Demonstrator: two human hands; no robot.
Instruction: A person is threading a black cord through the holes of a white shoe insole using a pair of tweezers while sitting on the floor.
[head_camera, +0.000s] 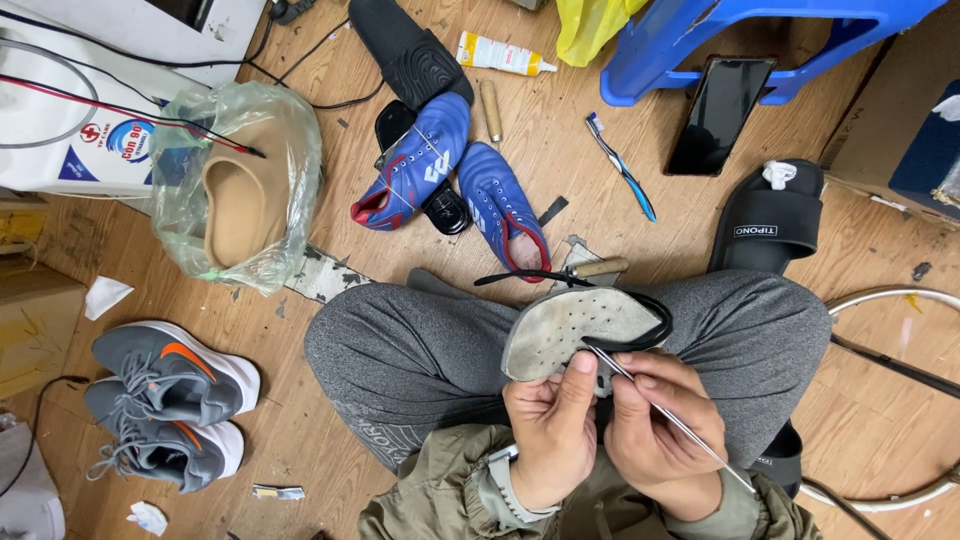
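We sit cross-legged on a wooden plank floor (620, 215), grey sweatpants (420, 350) filling the lower view. Our left hand (550, 435), a pale wristwatch (505, 485) at its cuff, is closed around the heel end of a worn grey shoe sole with small holes and a black rim (575, 330), thumb pressed flat on its underside. The sole rests above our lap, toe pointing up and to the right. Our right hand (655, 425) pinches a thin silver metal awl (665, 415) between thumb and fingers; its tip touches the sole just beside the left thumb, and its shaft runs down past the right wrist.

Just beyond our knees lies a wooden-handled tool (598, 267). Farther out, a pair of blue football boots with red lining (450, 170) lies on a black sole (410, 50). To our left sit a pair of grey trainers with orange marks (165, 400) and a tan foam shoe form in a clear plastic bag (240, 190). To our right rests a black slide sandal (765, 225), with a blue toothbrush (622, 165) and a dark phone (720, 115) near it. A white glue tube (500, 53) and a blue plastic stool (740, 40) lie farthest off.
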